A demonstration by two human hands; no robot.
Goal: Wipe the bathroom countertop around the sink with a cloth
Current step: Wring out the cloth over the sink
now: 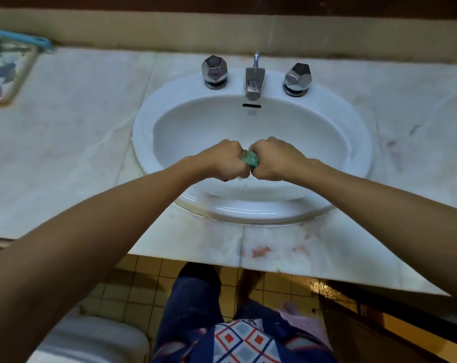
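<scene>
Far to the left, a small tray (9,74) with painted fish sits on the countertop (64,140). A blue thing (25,39) lies across the top of it, but it is too blurry to name. The countertop is pale stone with faint marks on it.

Next comes the white sink (143,121), set into the stone. At its back is the left tap knob (214,70), shiny and chunky.

The left hand (222,161) is over the bowl of the sink. It is a tight fist, and its fingers are wrapped round one end of the green cloth (249,159). Only a little bit of the cloth shows, squashed between the two fists. It is in the air above the bowl, not on the countertop.

Behind it stands the spout (254,82). No water can be seen coming out.

The right hand (272,159) is also a tight fist, and it holds the other end of the cloth. It touches the left hand. This looks like wringing the cloth out before wiping.

The cloth seems small, soft and light, and it bunches up easily. If it is wet, it may drip and feel slippery. For wiping, it is best to open it out flat and press on it with a flat palm.

Further right is the right tap knob (297,77). Pink stains (260,251) sit on the front edge of the countertop, and the stone to the right of the sink has smudges (392,145) too.
</scene>
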